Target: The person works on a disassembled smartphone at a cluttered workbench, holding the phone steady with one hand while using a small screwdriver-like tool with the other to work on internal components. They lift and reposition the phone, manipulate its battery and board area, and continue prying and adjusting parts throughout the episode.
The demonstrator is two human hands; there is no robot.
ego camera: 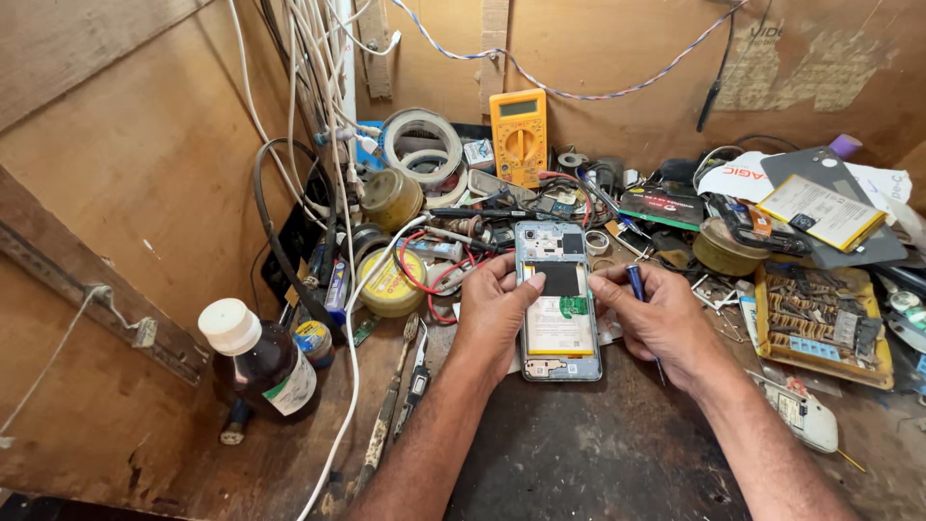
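While the brown bottle (262, 362) stands far left of the open phone (558, 301), my left hand (494, 311) presses the phone's left edge, thumb on top. The phone lies between my hands — its long side points away from me. My right hand (664, 323) pinches a blue screwdriver (637, 283) just right of it — both hands touch the phone.

Opened phone (558, 299): left and right edges covered by the fingers of the left hand (494, 314) and right hand (666, 323).
Blue-handled tool (637, 282): tip hidden behind the right fingers.
Both forearms: cut off at the near edge.
White cables (289, 87), far left: run out of the top edge.
Small parts in the yellow tray (820, 323), right: too small to tell apart.
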